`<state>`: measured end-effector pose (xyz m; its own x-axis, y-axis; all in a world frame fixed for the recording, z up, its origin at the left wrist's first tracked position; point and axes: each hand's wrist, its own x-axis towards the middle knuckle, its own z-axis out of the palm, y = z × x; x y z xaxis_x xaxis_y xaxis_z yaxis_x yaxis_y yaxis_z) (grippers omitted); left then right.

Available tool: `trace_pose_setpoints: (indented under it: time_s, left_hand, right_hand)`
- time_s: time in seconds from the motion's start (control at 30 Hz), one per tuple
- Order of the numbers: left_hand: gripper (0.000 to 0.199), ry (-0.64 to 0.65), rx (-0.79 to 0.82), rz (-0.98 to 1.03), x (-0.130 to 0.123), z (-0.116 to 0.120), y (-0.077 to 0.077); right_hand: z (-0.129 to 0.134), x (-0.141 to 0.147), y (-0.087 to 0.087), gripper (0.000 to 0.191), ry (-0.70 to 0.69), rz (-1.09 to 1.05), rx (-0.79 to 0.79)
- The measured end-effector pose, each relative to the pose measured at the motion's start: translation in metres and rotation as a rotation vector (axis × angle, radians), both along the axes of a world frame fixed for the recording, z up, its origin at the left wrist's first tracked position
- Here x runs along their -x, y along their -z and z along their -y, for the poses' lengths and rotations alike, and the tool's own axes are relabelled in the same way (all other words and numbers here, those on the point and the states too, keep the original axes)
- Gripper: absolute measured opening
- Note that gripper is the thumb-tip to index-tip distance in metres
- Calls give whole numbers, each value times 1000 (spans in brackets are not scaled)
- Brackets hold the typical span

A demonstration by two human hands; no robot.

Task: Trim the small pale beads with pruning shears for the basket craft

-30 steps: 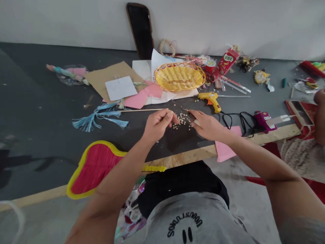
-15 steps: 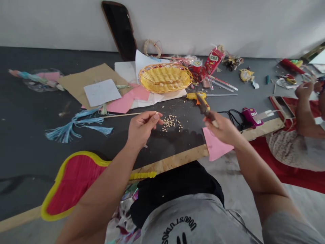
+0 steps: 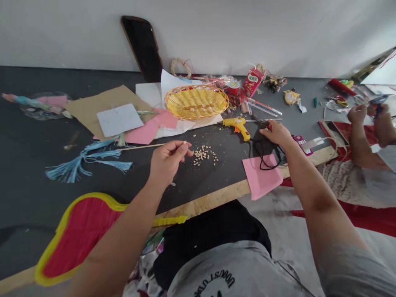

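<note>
My left hand (image 3: 168,161) pinches one end of a thin pale stick (image 3: 140,147) between thumb and fingers. Leftward the stick reaches to a blue tassel (image 3: 88,159). Small pale cut pieces (image 3: 204,154) lie in a pile just right of that hand. My right hand (image 3: 276,134) is low over the table beside a yellow glue gun (image 3: 236,125). Its fingers are closed around a dark-bladed tool (image 3: 261,121), mostly covered by the hand; its exact kind is unclear. The glue gun's black cord (image 3: 262,154) loops below this hand.
A yellow woven basket (image 3: 198,101) stands behind the pile, near papers and a red carton (image 3: 253,81). A red, yellow-edged fan shape (image 3: 86,231) lies front left. Pink paper (image 3: 261,175) overhangs the table edge. At right, another person's hands (image 3: 359,113) are working.
My right hand has moved right and away from the pile, carrying the dark-bladed tool down beside the glue gun. My left hand still pinches the stick. The view has shifted slightly.
</note>
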<state>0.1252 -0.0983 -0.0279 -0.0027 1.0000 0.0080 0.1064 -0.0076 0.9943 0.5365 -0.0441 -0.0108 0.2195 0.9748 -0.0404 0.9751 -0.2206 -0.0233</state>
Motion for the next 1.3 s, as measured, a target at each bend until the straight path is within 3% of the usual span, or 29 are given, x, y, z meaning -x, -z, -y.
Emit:
trace_pose_setpoints:
  time_s: [0.13, 0.3, 0.47, 0.67, 0.87, 1.07, 1.3]
  left_hand:
    - [25, 16, 9, 1, -1, 1, 0]
    - [23, 15, 14, -9, 0, 2, -1]
    - [22, 14, 16, -2, -1, 4, -5]
    - [21, 27, 5, 9, -1, 3, -2]
    - [25, -31, -4, 46, 0, 2, 1]
    - [28, -71, 8, 73, 0, -1, 3]
    - [33, -18, 14, 77, -1, 0, 5]
  right_hand:
    - [7, 29, -8, 39, -95, -8, -180]
    - [11, 74, -9, 24, -345, -104, -78]
    - [2, 84, -5, 31, -340, -19, -97]
    - [0, 86, -4, 24, -441, 21, -105]
    - [5, 102, 2, 27, -378, 96, -150]
    - [11, 110, 2, 23, -381, 37, -201]
    - [44, 165, 9, 20, -714, -157, -170]
